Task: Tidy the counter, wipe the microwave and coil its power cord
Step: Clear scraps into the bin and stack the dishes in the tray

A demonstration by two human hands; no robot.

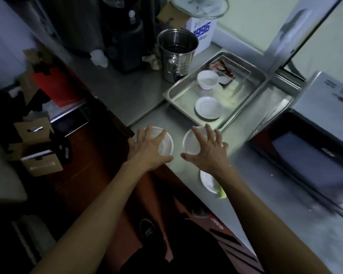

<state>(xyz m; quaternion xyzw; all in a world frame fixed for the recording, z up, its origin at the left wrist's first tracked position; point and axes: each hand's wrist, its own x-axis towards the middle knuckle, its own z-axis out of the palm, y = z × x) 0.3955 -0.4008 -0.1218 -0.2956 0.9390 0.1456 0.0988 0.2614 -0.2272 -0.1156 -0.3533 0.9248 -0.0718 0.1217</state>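
Two white bowls sit side by side near the steel counter's front edge. My left hand (pixel 147 149) is spread over the left bowl (pixel 165 146), fingers around its rim. My right hand (pixel 208 151) is spread over the right bowl (pixel 190 144) the same way. Whether either bowl is lifted off the counter I cannot tell. A small white saucer (pixel 207 180) lies just behind my right wrist, with a green scrap beside it. The microwave (pixel 313 153) stands at the right, with a dark door. Its power cord is not visible.
A steel tray (pixel 178 95) beyond the bowls holds a white bowl (pixel 207 79), a white saucer (pixel 207 106) and some wrappers. A steel bucket (pixel 176 54) stands behind it, next to a dark appliance (pixel 125 40). Cardboard boxes (pixel 38 145) are stacked on the floor at the left.
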